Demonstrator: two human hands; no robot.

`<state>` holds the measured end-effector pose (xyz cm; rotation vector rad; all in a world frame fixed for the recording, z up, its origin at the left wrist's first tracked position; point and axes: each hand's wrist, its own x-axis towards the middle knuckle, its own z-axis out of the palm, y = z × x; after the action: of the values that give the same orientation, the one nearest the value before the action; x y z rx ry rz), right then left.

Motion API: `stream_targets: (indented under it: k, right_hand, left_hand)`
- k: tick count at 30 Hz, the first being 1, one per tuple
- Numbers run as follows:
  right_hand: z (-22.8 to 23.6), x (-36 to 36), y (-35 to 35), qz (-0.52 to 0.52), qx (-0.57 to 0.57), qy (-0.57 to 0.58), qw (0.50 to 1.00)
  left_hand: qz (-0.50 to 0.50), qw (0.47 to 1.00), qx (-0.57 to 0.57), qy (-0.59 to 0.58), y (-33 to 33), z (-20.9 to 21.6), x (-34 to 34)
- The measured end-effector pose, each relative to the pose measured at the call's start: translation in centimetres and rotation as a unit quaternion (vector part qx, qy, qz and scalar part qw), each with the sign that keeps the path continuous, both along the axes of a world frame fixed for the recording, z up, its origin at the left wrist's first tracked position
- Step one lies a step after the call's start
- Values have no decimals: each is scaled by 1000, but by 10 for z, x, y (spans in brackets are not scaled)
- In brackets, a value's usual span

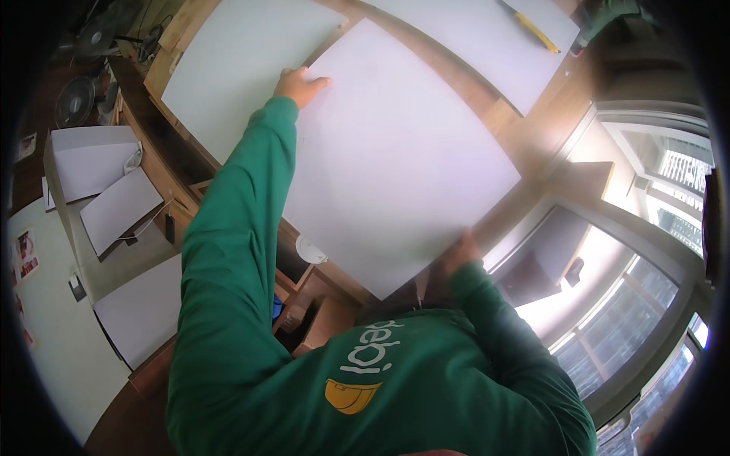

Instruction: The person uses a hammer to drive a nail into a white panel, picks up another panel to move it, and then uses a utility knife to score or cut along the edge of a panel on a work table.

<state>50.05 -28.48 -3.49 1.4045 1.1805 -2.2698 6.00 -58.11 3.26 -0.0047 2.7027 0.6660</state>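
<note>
A large white sheet [395,152], stiff and four-cornered, lies slantwise in front of me with one corner pointing toward my body. My left hand [299,87] is closed on its left edge, the thumb resting over the top face and the other fingers partly hidden. At the near right edge, my right hand [461,252] grips the same sheet; its fingers are partly out of sight and dim in shadow. Both arms wear green sleeves. Beside my left hand lies another white sheet [243,61].
A third white sheet [487,38] at the far right carries a yellow cutter [536,32]. Wood shows on the bench [498,118] between sheets. White boards [122,209] stand at left, near a fan [76,101]. A window [623,319] is at right; open wooden compartments [323,319] sit close to me.
</note>
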Motion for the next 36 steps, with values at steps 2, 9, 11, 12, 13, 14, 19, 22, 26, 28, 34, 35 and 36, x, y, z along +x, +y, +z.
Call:
stream_targets:
  k: [2,9,11,12,13,14,19,22,26,28,34,35,36]
  right_hand:
    - [-16,4,2,105,145,64,982]
    - [12,-39,18,97,69,-52,991]
    - [-1,-35,22,-41,-32,-80,995]
    - [4,-36,21,-87,-60,-99,989]
    - [31,-60,13,-91,-51,-123,987]
    - [47,-70,8,-104,-38,-146,983]
    - [35,-67,14,-119,-51,-137,982]
    - [35,-71,16,-118,-44,-143,982]
    - [33,-76,21,-126,-37,-153,980]
    - [28,-73,24,-112,-55,-136,983]
    - [26,-62,40,-45,-48,-92,994]
    - [11,-57,49,-29,-28,-117,992]
    - [10,-59,56,-12,26,-90,996]
  left_hand:
    - [9,1000,6,-9,8,-3,-3]
    - [32,999,1,-18,19,-16,-6]
    - [33,997,45,-50,26,-15,-6]
    - [28,999,16,-34,21,-24,-6]
    - [28,999,-17,-15,9,-34,-12]
    - [19,999,-48,3,4,-40,-13]
    - [61,998,-18,-23,22,-39,-13]
    - [78,997,-7,-27,16,-43,-19]
    - [17,1000,-7,-7,20,-43,-24]
    - [20,999,-39,6,12,-52,-25]
    - [-74,987,-96,108,13,-60,20]
    - [-88,980,-81,156,14,-66,41]
    - [-93,977,-90,170,18,-68,64]
